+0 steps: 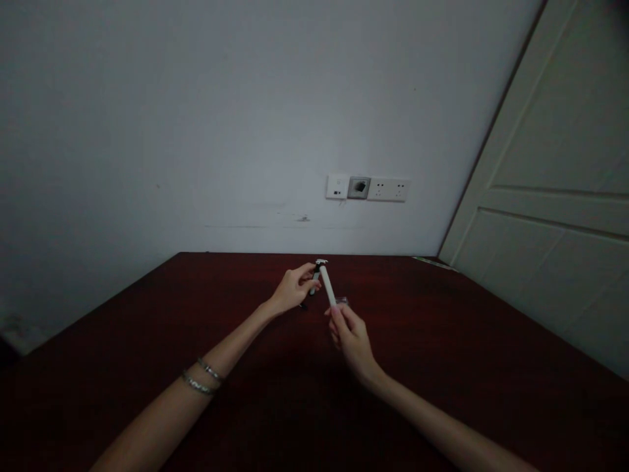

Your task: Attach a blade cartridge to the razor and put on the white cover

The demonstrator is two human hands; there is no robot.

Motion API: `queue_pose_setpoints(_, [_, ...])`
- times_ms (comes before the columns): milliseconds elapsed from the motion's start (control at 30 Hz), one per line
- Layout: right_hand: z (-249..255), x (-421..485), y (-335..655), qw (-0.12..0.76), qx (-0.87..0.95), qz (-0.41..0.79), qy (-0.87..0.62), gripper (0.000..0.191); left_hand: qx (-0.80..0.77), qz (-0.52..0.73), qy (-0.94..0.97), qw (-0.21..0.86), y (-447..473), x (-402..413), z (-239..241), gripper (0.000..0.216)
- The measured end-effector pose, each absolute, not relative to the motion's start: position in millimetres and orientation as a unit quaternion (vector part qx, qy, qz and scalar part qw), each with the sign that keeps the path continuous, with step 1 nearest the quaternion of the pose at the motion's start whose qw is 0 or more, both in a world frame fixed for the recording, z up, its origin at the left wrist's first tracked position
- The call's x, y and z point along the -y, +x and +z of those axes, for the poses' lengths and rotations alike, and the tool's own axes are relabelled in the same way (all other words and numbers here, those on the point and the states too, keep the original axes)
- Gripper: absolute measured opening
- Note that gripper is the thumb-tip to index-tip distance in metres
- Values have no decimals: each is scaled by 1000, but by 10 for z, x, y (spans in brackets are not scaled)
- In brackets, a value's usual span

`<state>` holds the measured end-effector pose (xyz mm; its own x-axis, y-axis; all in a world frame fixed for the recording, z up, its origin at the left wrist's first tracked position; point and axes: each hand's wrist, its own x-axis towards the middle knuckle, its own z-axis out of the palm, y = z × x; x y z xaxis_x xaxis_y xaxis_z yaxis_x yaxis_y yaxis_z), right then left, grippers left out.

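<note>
Dark red wooden table (442, 367) against white wall, socket strip (367, 188) above, door (560, 196) to right. Left hand (293, 288) pinching small dark part (314, 283) just over tabletop. Right hand (351, 337) gripping white tube (327, 286) at lower end, tip meeting that part. Pieces touching, looks mid-fit; seated or not, can't tell. Small clear bit (342, 301) on table beside.

Dim, flat light with a grey cast. The wall (196, 118) is brightest at mid-right and darkens toward the left corners. The table (442, 367) is nearly black along its near edge. Edges bend; fine detail is soft and grainy.
</note>
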<state>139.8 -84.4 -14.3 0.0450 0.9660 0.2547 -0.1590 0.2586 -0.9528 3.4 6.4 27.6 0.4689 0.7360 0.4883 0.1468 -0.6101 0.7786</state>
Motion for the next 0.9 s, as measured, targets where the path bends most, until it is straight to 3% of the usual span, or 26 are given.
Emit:
queue_pose_setpoints(400, [-119,835,1337,610,517,464,-382,31,-278,431,790,336,29,-42,276,17])
queue_pose_setpoints(500, [-174,846,1364,572,558,458,-389,31,-277,431,783,353,29,-50,274,16])
queue_pose_setpoints(733, [138,725,1696,504,735,208,-402,29,-278,421,767,397,25,-88,239,9])
queue_pose_setpoints(900, [308,518,1991,462,761,122,-439,31,-274,397,766,425,34,-54,246,18])
